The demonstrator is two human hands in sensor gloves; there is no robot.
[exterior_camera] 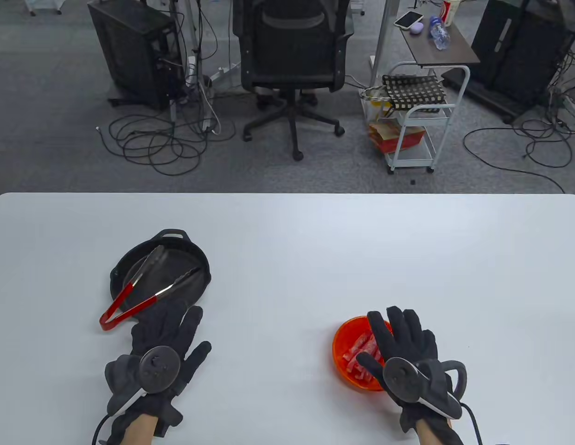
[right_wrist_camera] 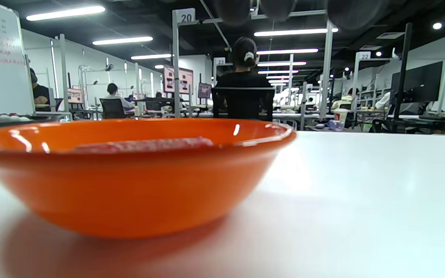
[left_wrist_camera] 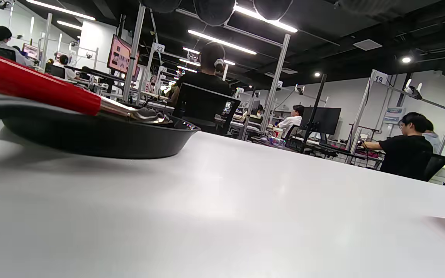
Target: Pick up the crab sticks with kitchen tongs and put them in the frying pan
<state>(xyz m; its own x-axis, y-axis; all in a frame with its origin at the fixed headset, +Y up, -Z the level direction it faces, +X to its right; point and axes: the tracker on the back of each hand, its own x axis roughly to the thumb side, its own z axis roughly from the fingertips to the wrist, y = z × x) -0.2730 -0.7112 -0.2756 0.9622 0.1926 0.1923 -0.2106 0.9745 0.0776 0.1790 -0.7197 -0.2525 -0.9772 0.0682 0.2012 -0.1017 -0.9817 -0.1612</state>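
A black frying pan (exterior_camera: 130, 264) sits left of centre on the white table. Red-handled kitchen tongs (exterior_camera: 143, 287) lie across it, tips in the pan, hinge end hanging over the near-left rim. In the left wrist view the pan (left_wrist_camera: 91, 135) and a red tong handle (left_wrist_camera: 33, 87) show at the left. My left hand (exterior_camera: 169, 336) lies flat and open just in front of the pan, holding nothing. An orange bowl (exterior_camera: 345, 336) of crab sticks (exterior_camera: 361, 352) stands at the right; my right hand (exterior_camera: 401, 336) hovers open over its right side. The bowl (right_wrist_camera: 129, 185) fills the right wrist view, with a crab stick (right_wrist_camera: 145, 144) showing over its rim.
The table (exterior_camera: 287, 241) stretches far ahead and to both sides. Beyond its far edge are an office chair (exterior_camera: 292, 60), floor cables and a small white cart (exterior_camera: 412, 120).
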